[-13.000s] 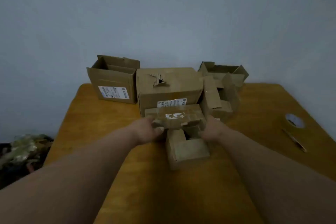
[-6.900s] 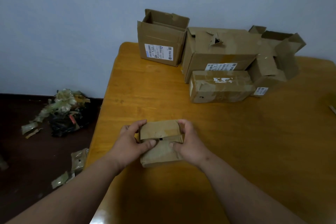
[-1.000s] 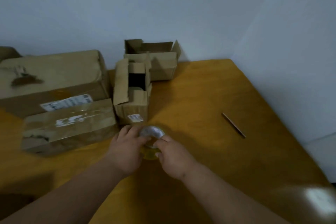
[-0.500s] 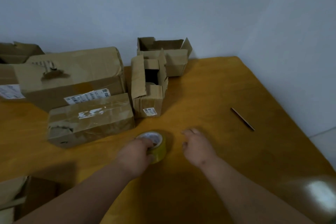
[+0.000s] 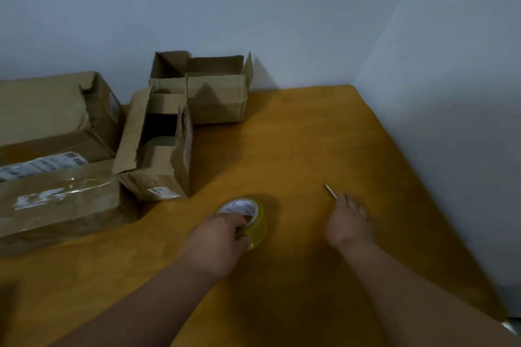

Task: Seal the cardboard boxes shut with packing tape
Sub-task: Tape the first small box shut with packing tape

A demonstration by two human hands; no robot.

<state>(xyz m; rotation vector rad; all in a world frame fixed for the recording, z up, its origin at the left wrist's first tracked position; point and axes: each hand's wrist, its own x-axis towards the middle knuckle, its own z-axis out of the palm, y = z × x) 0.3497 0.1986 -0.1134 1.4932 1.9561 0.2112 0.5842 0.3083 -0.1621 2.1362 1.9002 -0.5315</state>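
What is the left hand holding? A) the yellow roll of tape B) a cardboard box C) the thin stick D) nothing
A: the left hand grips the yellow roll of tape on the table, while the right hand reaches to the thin stick.

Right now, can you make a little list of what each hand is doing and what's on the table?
left hand: grips the tape roll
right hand: reaches onto the thin stick-like tool; grip unclear
tape roll: yellowish, flat on the wooden table
open boxes: small box with flaps up; another box behind it by the wall
closed boxes: taped box in front; large box behind it
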